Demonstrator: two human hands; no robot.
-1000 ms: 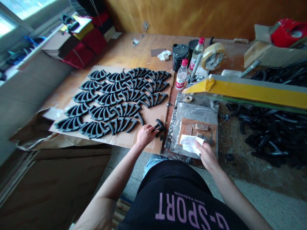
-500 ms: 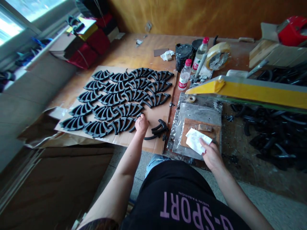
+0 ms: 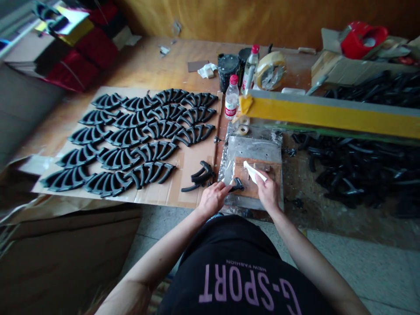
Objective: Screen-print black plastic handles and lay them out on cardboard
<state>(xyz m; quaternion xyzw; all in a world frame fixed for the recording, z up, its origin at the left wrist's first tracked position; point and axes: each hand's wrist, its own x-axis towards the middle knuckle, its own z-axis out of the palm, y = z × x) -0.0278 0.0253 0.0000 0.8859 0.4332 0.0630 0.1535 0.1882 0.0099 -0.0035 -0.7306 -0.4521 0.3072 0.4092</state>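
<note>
My left hand [image 3: 212, 197] is closed on a small curved black plastic part [image 3: 236, 184] at the near edge of a brown block [image 3: 274, 173] on a grey metal plate [image 3: 254, 148]. My right hand [image 3: 267, 192] is pinched on a folded white cloth [image 3: 253, 171] just right of that part, over the block. A few loose black parts [image 3: 199, 176] lie just left of my left hand on the cardboard sheet [image 3: 192, 159]. Rows of several curved black parts [image 3: 138, 133] cover the rest of the sheet.
A yellow-edged frame [image 3: 328, 116] juts over the plate from the right. Behind it lies a heap of black parts [image 3: 357, 162]. A small bottle [image 3: 231, 97], a black pot [image 3: 228, 68], a tape roll [image 3: 271, 70] and cartons [image 3: 348, 70] stand at the back.
My left hand left the rows on the cardboard and came right to the block, now holding a black part. My right hand lifted the cloth and shifted left beside it.
</note>
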